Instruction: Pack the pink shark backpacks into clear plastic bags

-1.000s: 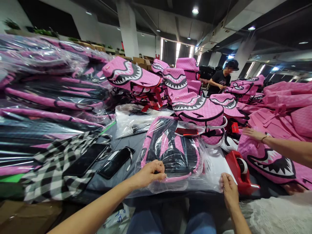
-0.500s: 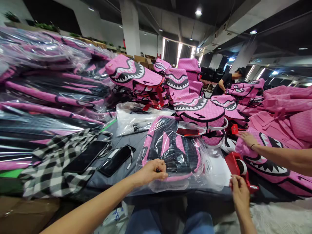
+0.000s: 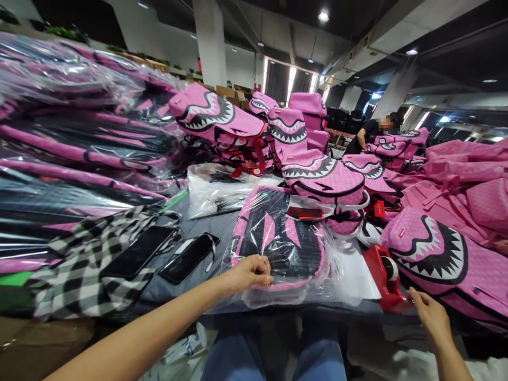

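A pink and black backpack (image 3: 273, 248) lies in a clear plastic bag (image 3: 337, 275) on the table in front of me. My left hand (image 3: 252, 272) rests on the bag's near edge, fingers closed on the plastic. To the right stands a red tape dispenser (image 3: 384, 286) with a pale tape roll (image 3: 391, 269) in it. My right hand (image 3: 431, 312) is at the dispenser's cutter end, thumb and fingers pinched on the tape, whose strip is barely visible. Beside the dispenser lies a pink backpack with a shark-mouth print (image 3: 432, 254).
Bagged backpacks (image 3: 79, 143) are piled high at left. Two phones (image 3: 190, 258) lie near a checkered cloth (image 3: 95, 254). More shark-print backpacks (image 3: 321, 174) are stacked behind, and pink bags (image 3: 468, 196) at right. A person (image 3: 373, 132) bends over bags farther back.
My right hand has moved right, from the dispenser's left side to its cutter end. Another person's hand has left the pink backpack at right. My left hand stays on the bag.
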A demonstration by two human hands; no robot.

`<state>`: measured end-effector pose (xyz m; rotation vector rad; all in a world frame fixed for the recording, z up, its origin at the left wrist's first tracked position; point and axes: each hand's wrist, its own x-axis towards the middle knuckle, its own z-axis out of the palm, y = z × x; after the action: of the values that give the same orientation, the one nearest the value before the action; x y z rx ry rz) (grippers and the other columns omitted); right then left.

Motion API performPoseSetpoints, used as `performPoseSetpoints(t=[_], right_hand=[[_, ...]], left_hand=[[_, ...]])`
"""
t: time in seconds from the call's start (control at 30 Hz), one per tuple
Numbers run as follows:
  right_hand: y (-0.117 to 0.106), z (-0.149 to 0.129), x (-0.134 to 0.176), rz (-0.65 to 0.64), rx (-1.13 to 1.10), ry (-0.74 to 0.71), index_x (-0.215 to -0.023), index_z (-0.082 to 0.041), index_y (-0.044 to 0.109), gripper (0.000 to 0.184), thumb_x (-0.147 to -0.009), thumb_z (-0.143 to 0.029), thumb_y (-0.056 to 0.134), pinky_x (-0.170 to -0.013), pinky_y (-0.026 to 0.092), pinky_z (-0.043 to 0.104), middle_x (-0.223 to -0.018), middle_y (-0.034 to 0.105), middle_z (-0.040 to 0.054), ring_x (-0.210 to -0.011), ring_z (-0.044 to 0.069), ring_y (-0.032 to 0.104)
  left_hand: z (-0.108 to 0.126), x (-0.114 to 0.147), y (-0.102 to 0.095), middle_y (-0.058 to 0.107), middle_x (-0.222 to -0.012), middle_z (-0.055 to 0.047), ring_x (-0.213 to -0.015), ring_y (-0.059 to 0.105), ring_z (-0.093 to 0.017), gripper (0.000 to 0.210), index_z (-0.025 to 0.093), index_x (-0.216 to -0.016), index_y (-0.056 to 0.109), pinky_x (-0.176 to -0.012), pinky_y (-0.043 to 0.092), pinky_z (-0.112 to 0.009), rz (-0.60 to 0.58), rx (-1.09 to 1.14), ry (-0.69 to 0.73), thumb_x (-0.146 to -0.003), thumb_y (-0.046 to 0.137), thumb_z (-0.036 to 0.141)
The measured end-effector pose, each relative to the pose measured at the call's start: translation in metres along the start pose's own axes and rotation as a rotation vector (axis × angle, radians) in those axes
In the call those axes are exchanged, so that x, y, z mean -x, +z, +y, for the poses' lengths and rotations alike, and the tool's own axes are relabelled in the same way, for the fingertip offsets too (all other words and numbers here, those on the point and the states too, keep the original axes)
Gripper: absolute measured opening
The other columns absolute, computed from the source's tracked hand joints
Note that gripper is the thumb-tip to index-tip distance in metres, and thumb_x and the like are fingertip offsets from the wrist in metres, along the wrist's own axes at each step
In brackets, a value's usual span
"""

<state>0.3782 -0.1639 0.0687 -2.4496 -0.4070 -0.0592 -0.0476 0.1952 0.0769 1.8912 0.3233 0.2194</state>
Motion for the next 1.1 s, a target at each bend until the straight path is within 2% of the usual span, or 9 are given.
performPoseSetpoints(t=[0.13, 0.33, 0.47, 0.6, 0.77, 0.87, 0.93, 1.0, 1.1], right_hand=[[0.0, -0.001, -0.002, -0.012, -0.061, 0.05, -0.053, -0.025, 0.069, 0.044, -0.048, -0.068, 0.061, -0.061, 0.045, 0.04, -0.065, 0.073, 0.013, -0.071, 0.036, 0.067], [0.002, -0.008, 0.0, -0.02, -0.25, 0.061, -0.049, -0.022, 0.072, 0.035, -0.041, -0.056, 0.069, -0.061, 0.046, 0.039, -0.059, 0.072, 0.0125, -0.069, 0.035, 0.066], [0.005, -0.022, 0.003, -0.06, -0.27, 0.013, -0.046, -0.021, 0.071, 0.033, -0.042, -0.054, 0.067, -0.058, 0.042, 0.038, -0.053, 0.069, 0.0105, -0.06, 0.031, 0.063], [0.003, -0.018, 0.007, -0.01, -0.299, -0.014, -0.043, -0.022, 0.063, 0.031, -0.048, -0.052, 0.066, -0.055, 0.038, 0.034, -0.046, 0.062, 0.0066, -0.056, 0.025, 0.059], [-0.005, 0.01, 0.048, 0.038, -0.444, 0.036, -0.058, -0.024, 0.058, 0.038, -0.056, -0.059, 0.071, -0.05, 0.04, 0.031, -0.052, 0.062, 0.003, -0.05, 0.019, 0.057], [0.012, 0.015, 0.079, 0.007, -0.599, 0.09, -0.061, -0.025, 0.048, 0.053, -0.057, -0.072, 0.072, -0.041, 0.035, 0.026, -0.048, 0.051, -0.0037, -0.04, 0.013, 0.046], [0.03, 0.004, 0.098, -0.052, -0.722, 0.094, -0.061, -0.026, 0.039, 0.062, -0.059, -0.079, 0.07, -0.036, 0.028, 0.022, -0.048, 0.04, -0.008, -0.039, 0.01, 0.035], [0.044, -0.018, 0.117, -0.143, -0.835, 0.071, -0.061, -0.026, 0.032, 0.064, -0.065, -0.079, 0.069, -0.035, 0.024, 0.021, -0.052, 0.03, -0.01, -0.041, 0.008, 0.026], [0.041, -0.066, 0.138, -0.335, -1.086, -0.007, -0.065, -0.026, 0.031, 0.056, -0.082, -0.065, 0.066, -0.037, 0.025, 0.02, -0.057, 0.022, -0.0105, -0.045, 0.008, 0.016]], left_hand=[[0.005, 0.002, 0.0, 0.056, -0.072, -0.002, -0.078, 0.053, -0.017, 0.04, 0.019, -0.055, 0.062, -0.073, 0.042, -0.029, -0.002, -0.051, -0.01, -0.082, 0.065, 0.048], [0.008, 0.001, 0.001, 0.053, -0.072, -0.002, -0.078, 0.052, -0.017, 0.041, 0.019, -0.052, 0.052, -0.072, 0.041, -0.028, -0.002, -0.096, -0.005, -0.082, 0.061, 0.045], [0.002, 0.0, 0.003, 0.053, -0.07, -0.001, -0.076, 0.05, -0.017, 0.044, 0.02, -0.052, 0.052, -0.071, 0.042, -0.027, -0.001, -0.131, 0.006, -0.083, 0.058, 0.05], [-0.006, -0.002, 0.002, 0.054, -0.072, -0.002, -0.076, 0.05, -0.018, 0.047, 0.02, -0.056, 0.057, -0.07, 0.043, -0.027, -0.002, -0.145, -0.006, -0.086, 0.056, 0.056], [-0.008, -0.002, 0.0, 0.055, -0.072, -0.003, -0.076, 0.05, -0.02, 0.052, 0.02, -0.054, 0.057, -0.068, 0.043, -0.027, -0.024, -0.161, -0.015, -0.084, 0.057, 0.063], [-0.007, -0.001, 0.0, 0.055, -0.072, -0.003, -0.076, 0.05, -0.02, 0.051, 0.02, -0.055, 0.056, -0.07, 0.043, -0.028, -0.025, -0.169, -0.026, -0.084, 0.056, 0.061], [-0.005, 0.0, 0.0, 0.055, -0.073, -0.003, -0.077, 0.051, -0.02, 0.048, 0.02, -0.056, 0.056, -0.072, 0.043, -0.028, -0.019, -0.177, -0.03, -0.085, 0.055, 0.058], [-0.003, 0.001, 0.001, 0.055, -0.074, -0.002, -0.079, 0.051, -0.019, 0.045, 0.02, -0.056, 0.055, -0.075, 0.042, -0.029, -0.003, -0.181, -0.019, -0.085, 0.055, 0.054], [0.0, 0.001, 0.002, 0.056, -0.073, -0.002, -0.081, 0.052, -0.019, 0.042, 0.02, -0.054, 0.053, -0.078, 0.041, -0.029, 0.015, -0.171, 0.016, -0.084, 0.057, 0.049]])
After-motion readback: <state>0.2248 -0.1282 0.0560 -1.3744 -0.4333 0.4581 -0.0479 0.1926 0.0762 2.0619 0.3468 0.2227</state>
